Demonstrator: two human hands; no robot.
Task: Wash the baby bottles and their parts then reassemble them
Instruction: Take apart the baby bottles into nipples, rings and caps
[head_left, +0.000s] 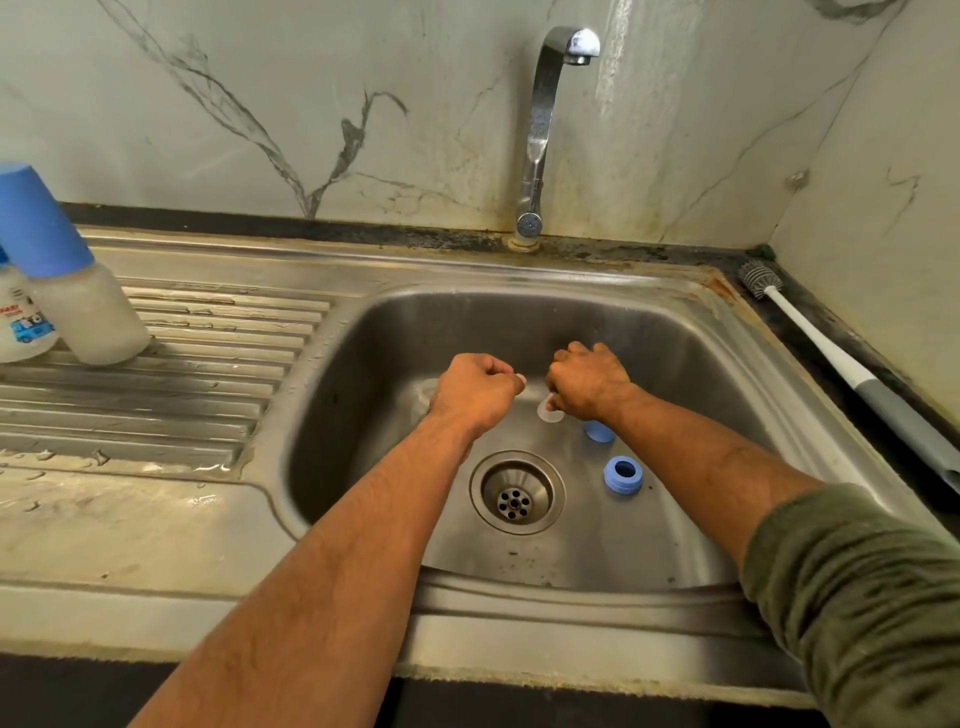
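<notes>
Both hands hover inside the steel sink basin (363, 395). My right hand (589, 382) grips a clear silicone teat (549, 412), whose round base pokes out below the fist. My left hand (475, 392) is curled, with something small and pale pinched at its fingertips; what it is I cannot make out. A blue screw ring (623, 474) lies on the basin floor right of the drain (517, 492). A second blue ring (598, 431) is half hidden under my right wrist. On the drainboard at far left stand two frosted baby bottles (91, 312), one wearing a blue cap (36, 218).
The chrome tap (545, 130) rises behind the basin and no water runs. A long white and grey bottle brush (831, 353) lies on the dark counter to the right. The ribbed drainboard (197, 374) is wet. Marble walls close the back and right.
</notes>
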